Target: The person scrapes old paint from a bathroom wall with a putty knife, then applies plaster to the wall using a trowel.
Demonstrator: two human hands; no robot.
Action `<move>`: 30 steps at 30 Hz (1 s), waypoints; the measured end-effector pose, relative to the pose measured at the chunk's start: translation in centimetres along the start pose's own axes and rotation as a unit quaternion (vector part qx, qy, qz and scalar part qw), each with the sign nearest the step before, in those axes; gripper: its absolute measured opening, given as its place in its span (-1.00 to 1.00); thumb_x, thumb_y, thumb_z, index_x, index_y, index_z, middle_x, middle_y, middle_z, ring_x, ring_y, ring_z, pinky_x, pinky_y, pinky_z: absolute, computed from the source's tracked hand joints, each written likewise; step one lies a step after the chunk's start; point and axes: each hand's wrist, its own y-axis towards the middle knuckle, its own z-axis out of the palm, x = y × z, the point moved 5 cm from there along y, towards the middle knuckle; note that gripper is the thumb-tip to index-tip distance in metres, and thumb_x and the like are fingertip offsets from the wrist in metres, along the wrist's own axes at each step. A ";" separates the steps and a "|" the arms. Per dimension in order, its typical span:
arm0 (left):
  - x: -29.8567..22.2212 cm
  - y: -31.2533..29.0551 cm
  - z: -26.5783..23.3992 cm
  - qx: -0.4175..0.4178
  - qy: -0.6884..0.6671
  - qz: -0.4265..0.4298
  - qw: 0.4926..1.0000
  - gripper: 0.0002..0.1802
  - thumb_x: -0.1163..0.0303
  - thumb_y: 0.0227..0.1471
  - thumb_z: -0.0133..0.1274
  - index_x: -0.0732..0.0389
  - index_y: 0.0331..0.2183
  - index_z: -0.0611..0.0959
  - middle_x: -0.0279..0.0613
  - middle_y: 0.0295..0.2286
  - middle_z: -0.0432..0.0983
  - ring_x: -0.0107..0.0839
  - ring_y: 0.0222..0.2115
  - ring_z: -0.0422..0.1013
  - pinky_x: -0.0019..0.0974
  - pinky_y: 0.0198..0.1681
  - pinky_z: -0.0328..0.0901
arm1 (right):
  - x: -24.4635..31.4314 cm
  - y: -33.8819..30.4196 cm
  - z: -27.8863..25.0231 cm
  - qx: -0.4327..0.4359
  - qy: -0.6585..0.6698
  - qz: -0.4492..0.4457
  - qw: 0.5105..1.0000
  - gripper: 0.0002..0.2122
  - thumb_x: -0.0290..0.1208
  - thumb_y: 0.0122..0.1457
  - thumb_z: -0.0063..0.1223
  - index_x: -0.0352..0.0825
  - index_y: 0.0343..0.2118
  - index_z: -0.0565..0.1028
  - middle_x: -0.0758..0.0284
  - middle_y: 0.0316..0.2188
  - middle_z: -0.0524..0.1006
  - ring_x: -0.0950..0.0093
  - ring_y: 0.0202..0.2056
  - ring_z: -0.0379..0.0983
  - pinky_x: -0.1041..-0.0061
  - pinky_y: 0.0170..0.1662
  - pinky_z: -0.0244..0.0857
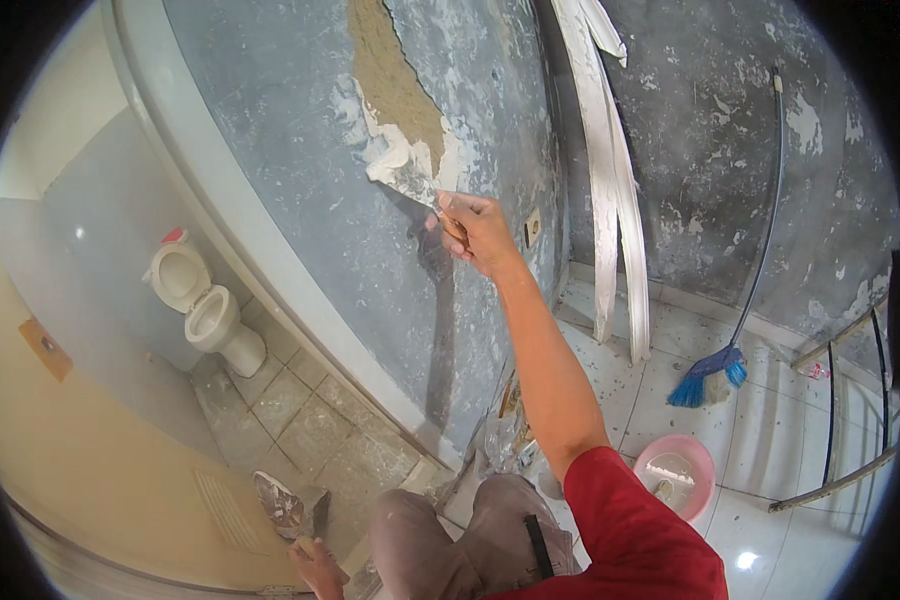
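Right hand (477,232) has fingers wrapped round a putty knife (407,184), bottom of the bare patch (400,85); left hand (318,569), fingers curled round a trowel (277,502), way below it.

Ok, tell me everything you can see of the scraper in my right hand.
The scraper has a flat, greyish, metal-looking blade that widens away from the handle and is smeared with white paste. Its handle looks brown, perhaps wooden, and is mostly hidden in the right hand's grip. The blade points up and to the left, at the lower end of the bare tan patch on the blue-grey wall. It appears to meet the paste there.
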 end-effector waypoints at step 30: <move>0.8 -0.8 -1.4 -0.030 -0.043 -0.044 0.998 -0.72 0.44 0.08 0.07 0.25 -0.19 0.36 -0.22 -0.49 0.37 -0.46 -0.55 0.33 -0.35 -0.53 0.26 | 1.8 -6.9 14.2 -0.202 -0.516 -0.232 0.799 -0.57 -0.63 0.08 -0.06 -0.49 0.08 0.32 -0.01 -0.20 0.31 0.04 -0.36 0.47 0.16 -0.31 0.41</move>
